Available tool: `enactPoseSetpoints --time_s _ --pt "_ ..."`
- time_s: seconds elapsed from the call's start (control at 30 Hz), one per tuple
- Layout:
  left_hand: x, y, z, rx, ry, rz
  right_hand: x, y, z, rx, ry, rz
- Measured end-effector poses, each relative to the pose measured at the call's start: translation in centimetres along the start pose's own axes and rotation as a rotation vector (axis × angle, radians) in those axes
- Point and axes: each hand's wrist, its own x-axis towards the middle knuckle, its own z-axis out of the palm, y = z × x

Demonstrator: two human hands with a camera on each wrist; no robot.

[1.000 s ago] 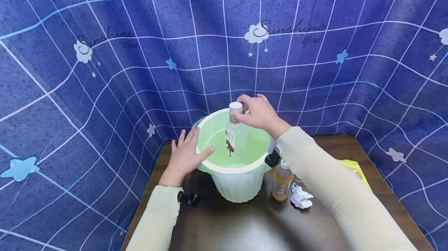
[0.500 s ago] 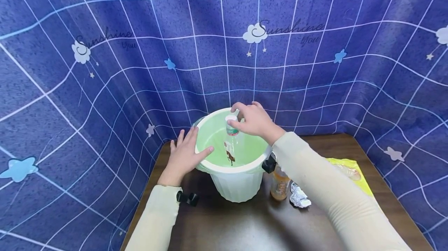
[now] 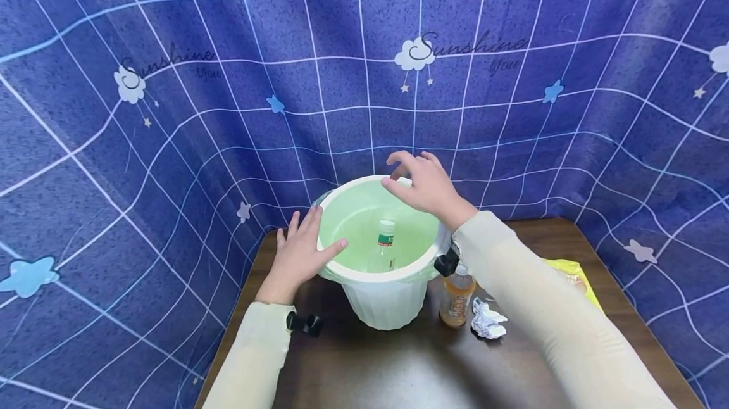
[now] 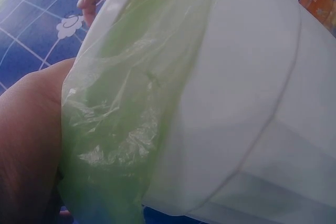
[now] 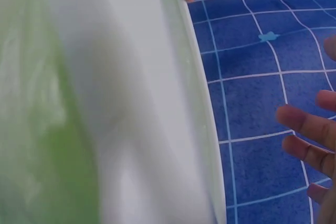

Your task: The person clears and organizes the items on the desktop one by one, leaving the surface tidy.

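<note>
A white bin (image 3: 387, 304) with a thin green plastic bag (image 4: 126, 103) lining it stands on the table. Inside it is a clear bottle (image 3: 386, 239) with a white cap and a green and red neck label; its lower part is hidden behind the front rim. My left hand (image 3: 302, 251) rests at the bin's left rim, fingers spread and straight. Above the back right of the rim hovers my right hand (image 3: 424, 187), its fingers loosely bent and holding nothing. In the right wrist view, its fingers (image 5: 307, 124) appear apart from the bin.
To the right of the bin stands a bottle of orange-brown drink (image 3: 457, 300), partly behind the right wrist camera. Beside it lies crumpled foil or paper (image 3: 488, 320). A yellow packet (image 3: 575, 273) is partly covered by the right sleeve. Blue curtain (image 3: 319, 80) encloses the table's back and sides.
The right hand lowered the clear bottle into the bin, let go of it and rose back up to the right. The bottle now sits lower inside. The left hand stays at the rim.
</note>
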Motion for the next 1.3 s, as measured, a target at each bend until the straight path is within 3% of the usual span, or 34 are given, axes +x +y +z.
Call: enactPoseSetpoints --time_s 0.23,0.5,0.83,1.07,1.3 --pt "-0.3 -0.2 0.1 -0.002 0.000 0.012 -1.3 1.5 -1.5 -0.036 0.070 -0.012" --pt "-0.3 -0.4 0.2 0.002 -0.004 0.021 -3.4 5.2 -3.7 -0.045 0.171 0.043" --pt "-0.2 -0.4 -0.1 -0.001 -0.011 0.018 -7.5 8.9 -3.9 -0.085 0.072 0.102" --pt "0.0 -0.5 -0.1 -0.002 -0.010 0.016 -10.1 10.1 -3.5 -0.064 0.028 0.070" --pt "0.1 -0.5 0.1 0.002 -0.011 0.016 -13.0 11.3 -2.1 -0.056 0.009 -0.021"
